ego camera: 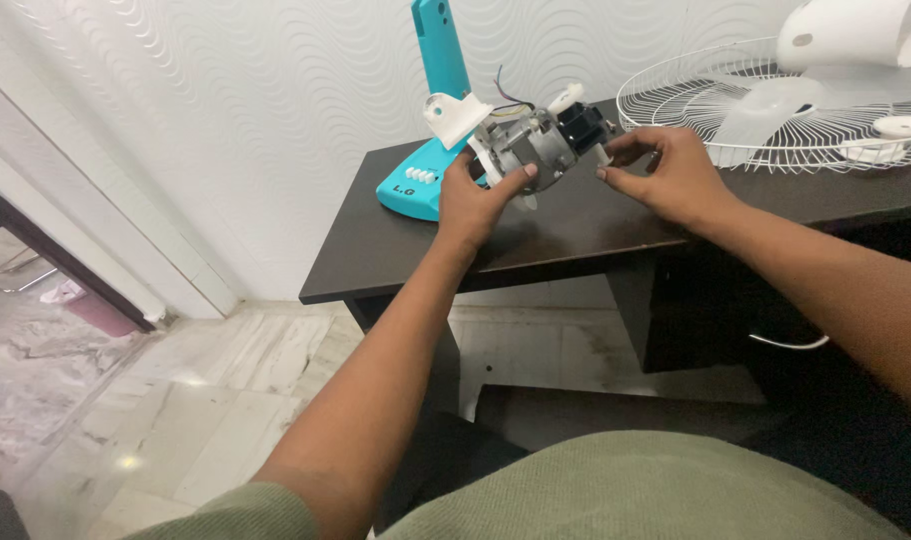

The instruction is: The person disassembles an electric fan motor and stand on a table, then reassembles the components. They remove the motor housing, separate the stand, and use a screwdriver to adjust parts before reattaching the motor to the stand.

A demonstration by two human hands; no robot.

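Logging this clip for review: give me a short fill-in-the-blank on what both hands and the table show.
1. The left hand grips the grey metal fan motor above the dark ____ table.
2. The right hand pinches the motor's ____ end.
3. The turquoise plastic fan stand rises ____ the motor.
4. The white wire fan guard lies on the table to the motor's ____.

Missing words: wooden; black; behind; right

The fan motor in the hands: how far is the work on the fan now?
Done: the fan is in parts. The wire guard with the pale blades lies on the dark table, and the turquoise stand is apart. In hand: the left hand grips the bare motor; the right hand pinches its black end. Left: motor, guard and stand are not joined.
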